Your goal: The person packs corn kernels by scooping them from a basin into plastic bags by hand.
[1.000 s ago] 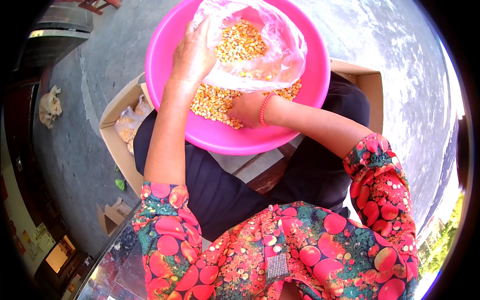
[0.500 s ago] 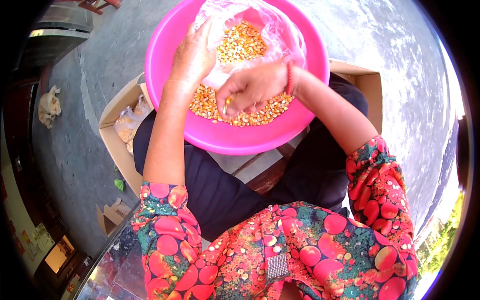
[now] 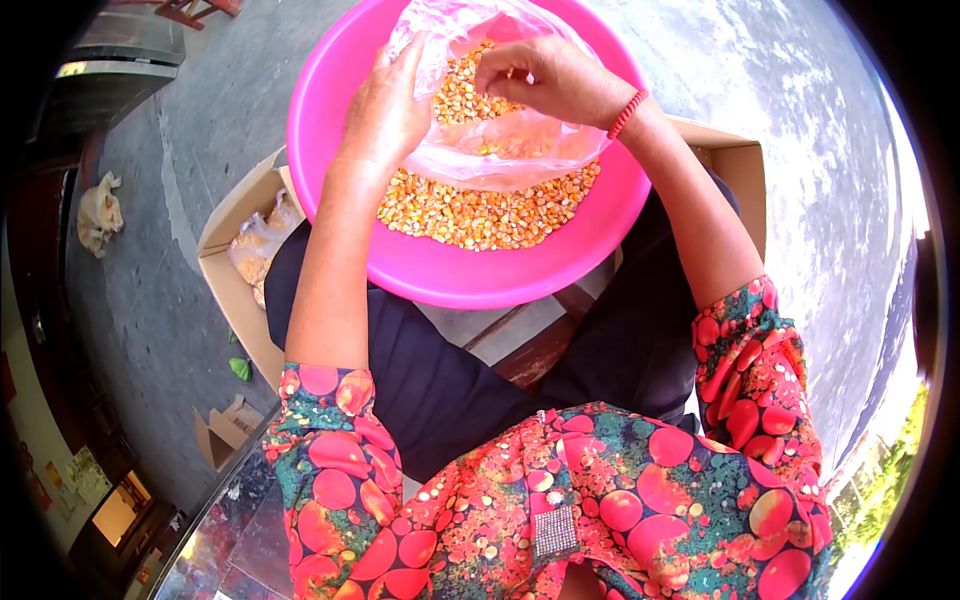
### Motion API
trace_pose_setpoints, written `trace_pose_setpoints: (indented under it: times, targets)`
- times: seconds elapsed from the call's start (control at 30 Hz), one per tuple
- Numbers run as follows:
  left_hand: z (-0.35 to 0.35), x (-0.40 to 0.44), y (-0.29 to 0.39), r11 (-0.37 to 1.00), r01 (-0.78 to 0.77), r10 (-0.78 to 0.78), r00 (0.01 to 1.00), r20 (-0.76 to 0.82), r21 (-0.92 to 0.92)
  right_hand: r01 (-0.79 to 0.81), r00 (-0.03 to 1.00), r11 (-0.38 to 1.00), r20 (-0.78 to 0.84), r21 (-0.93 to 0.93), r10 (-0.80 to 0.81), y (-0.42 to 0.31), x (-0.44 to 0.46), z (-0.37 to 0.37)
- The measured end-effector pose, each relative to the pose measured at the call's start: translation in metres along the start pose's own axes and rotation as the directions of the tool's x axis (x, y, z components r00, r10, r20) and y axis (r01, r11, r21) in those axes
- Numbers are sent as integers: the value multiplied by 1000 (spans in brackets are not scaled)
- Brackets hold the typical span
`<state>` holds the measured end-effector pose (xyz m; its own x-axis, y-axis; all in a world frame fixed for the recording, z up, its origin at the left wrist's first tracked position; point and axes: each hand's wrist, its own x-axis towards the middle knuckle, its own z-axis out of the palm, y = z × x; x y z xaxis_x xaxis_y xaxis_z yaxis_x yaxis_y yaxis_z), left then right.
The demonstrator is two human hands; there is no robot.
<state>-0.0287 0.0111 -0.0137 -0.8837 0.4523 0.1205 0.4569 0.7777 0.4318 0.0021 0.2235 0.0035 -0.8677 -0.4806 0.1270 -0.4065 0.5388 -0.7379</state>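
Observation:
A pink plastic basin [image 3: 300,140] rests over my lap, with loose yellow corn kernels [image 3: 480,225] across its near half. Inside it sits a clear plastic bag [image 3: 510,168], its mouth open and more kernels [image 3: 458,98] within. My left hand [image 3: 388,112] grips the bag's left edge, thumb up and fingers partly hidden behind the film. Over the bag's opening is my right hand [image 3: 555,82], a red beaded bracelet [image 3: 628,113] at its wrist. Its fingers are curled towards the thumb above the bagged kernels; whatever they hold is hidden.
Cardboard boxes flank my legs, one at the left [image 3: 225,270] holding a bag of pale yellow bits [image 3: 258,250], another at the right [image 3: 735,165]. A light-furred animal [image 3: 100,213] lies on the concrete floor. Torn cardboard [image 3: 225,432] lies lower left.
My right hand has moved up from the loose kernels in the basin to the bag's mouth. The bag's near edge now shows uncovered. My left hand keeps its hold.

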Motion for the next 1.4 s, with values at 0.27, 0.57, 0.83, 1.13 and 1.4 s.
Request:
trace_pose_setpoints:
  times: [0.27,0.57,0.83,1.13,1.4]
  targets:
    - [-3,-2,-1,999,-12,11,1000,25,49,-48,810,903,512,-427,286,6,-20,21]
    - [-15,4,-4,994,57,-69,989,-130,-97,-102,884,914,386,-393,264,-1,-18,0]
    - [-38,-13,9,923,-91,-36,946,-321,-373,65,988,986,148,-154,-42,-4,-41,-10]
    - [-41,-70,18,835,-159,-116,885,-450,-527,-106,994,768,-94,-632,60,-19,-74,11]
    - [-83,-85,21,668,-28,-338,879,-337,-743,-84,953,787,-279,-611,-116,-92,-40,-37]
